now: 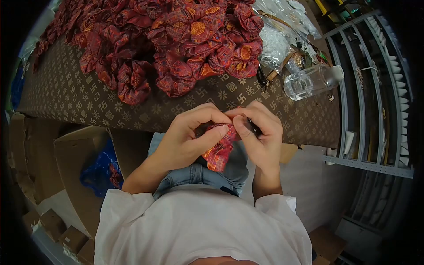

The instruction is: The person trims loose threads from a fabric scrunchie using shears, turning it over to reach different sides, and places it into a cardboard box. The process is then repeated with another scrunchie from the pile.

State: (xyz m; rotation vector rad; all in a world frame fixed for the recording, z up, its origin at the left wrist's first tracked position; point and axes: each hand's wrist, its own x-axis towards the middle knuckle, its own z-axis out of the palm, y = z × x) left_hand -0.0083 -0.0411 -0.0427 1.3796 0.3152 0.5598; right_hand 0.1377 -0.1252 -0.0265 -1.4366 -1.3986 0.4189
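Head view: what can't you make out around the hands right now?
- Cloth: its top is covered by the fingers of the left hand and right hand.
- Dark item in the right hand: mostly hidden by fingers, so it cannot be identified.
- Pile of red cloth: cut off by the top edge.
- Clutter by the bottle: too small and tangled in plastic.

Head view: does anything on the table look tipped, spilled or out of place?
A clear bottle appears to lie on its side near the right edge of the table; no spill shows. Nothing else stands out.
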